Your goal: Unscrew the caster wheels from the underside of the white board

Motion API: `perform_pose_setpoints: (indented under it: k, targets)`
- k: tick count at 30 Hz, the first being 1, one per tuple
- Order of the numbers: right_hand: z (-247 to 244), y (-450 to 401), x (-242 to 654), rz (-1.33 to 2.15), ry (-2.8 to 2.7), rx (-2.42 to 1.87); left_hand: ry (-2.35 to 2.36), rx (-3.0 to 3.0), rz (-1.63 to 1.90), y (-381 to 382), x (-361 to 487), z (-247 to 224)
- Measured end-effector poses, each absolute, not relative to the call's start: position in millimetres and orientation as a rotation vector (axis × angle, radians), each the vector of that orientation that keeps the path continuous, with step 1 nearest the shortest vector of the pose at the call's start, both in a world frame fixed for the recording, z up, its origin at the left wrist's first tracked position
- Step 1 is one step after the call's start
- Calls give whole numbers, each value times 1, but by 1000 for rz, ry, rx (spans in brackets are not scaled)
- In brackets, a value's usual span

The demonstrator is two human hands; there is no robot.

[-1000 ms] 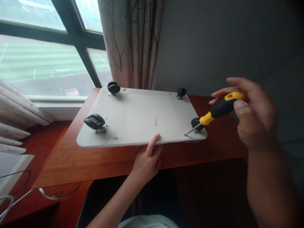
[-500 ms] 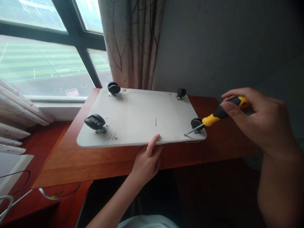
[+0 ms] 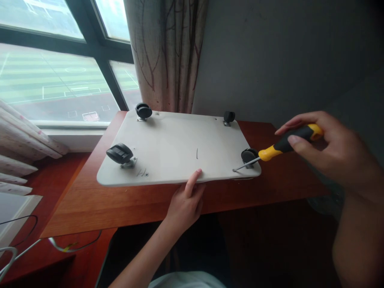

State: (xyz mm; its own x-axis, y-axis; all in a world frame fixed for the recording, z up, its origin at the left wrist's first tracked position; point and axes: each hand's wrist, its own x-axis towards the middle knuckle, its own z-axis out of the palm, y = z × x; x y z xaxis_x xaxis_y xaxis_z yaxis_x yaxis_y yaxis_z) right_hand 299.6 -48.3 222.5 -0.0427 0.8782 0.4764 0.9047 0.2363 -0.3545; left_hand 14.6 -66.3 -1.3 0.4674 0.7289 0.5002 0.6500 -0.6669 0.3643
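Note:
A white board (image 3: 177, 140) with rounded corners lies on the table, its casters pointing up. My right hand (image 3: 327, 148) is closed around a yellow-and-black screwdriver (image 3: 292, 140), thumb along the handle. The shaft slants down to the left, its tip at a screw (image 3: 234, 171) by the board's near right corner, beside a black caster (image 3: 248, 155). My left hand (image 3: 187, 200) grips the near edge of the board, index finger on top and the other fingers underneath, partly hidden. Another caster (image 3: 120, 154) stands at the near left corner.
Two more casters, a far left one (image 3: 144, 111) and a far right one (image 3: 229, 117), rise from the board. The brown wooden table (image 3: 105, 208) extends beyond it on the near side and right. Behind are a curtain (image 3: 171, 56) and a window; cables (image 3: 72, 248) hang at lower left.
My right hand has shifted a little to the right with the screwdriver, whose handle now leans slightly lower. The tip stays at the same screw. My left hand and the board have not moved.

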Motion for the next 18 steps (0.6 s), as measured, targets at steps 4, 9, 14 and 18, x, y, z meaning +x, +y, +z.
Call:
perform_pose_setpoints:
  k: [4, 9, 14, 18]
  targets:
    - [226, -50, 301, 36, -2039, -1534, 1211, 2575, 989, -66, 15, 0]
    - [229, -49, 300, -412, -1920, -1760, 1213, 2580, 987, -66, 15, 0]
    - [231, -49, 304, -88, -2083, -1635, 1210, 2575, 996, -66, 15, -1]
    - [230, -48, 301, -292, -1974, -1756, 1210, 2577, 997, -66, 15, -1]
